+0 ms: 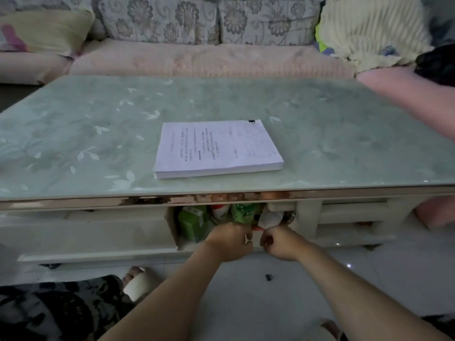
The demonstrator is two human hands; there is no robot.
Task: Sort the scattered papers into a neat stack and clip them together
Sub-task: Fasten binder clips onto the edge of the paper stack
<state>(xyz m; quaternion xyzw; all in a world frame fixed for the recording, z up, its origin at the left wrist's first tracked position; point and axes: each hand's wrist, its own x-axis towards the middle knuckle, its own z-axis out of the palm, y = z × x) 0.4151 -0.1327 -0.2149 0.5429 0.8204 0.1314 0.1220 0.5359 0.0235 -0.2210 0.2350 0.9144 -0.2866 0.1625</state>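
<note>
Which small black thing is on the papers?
The clip at the stack's far right corner; the other black piece lies on the floor.

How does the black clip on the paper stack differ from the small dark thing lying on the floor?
The black clip sits on the far right corner of the paper stack, up on the table; the small dark thing lies down on the floor. The black clip touches paper; the small dark thing lies alone. Both are small and dark.

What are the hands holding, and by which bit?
Cannot tell. The left hand and right hand curl close together below the table; anything between them is too small and blurred. The paper stack lies untouched.
</note>
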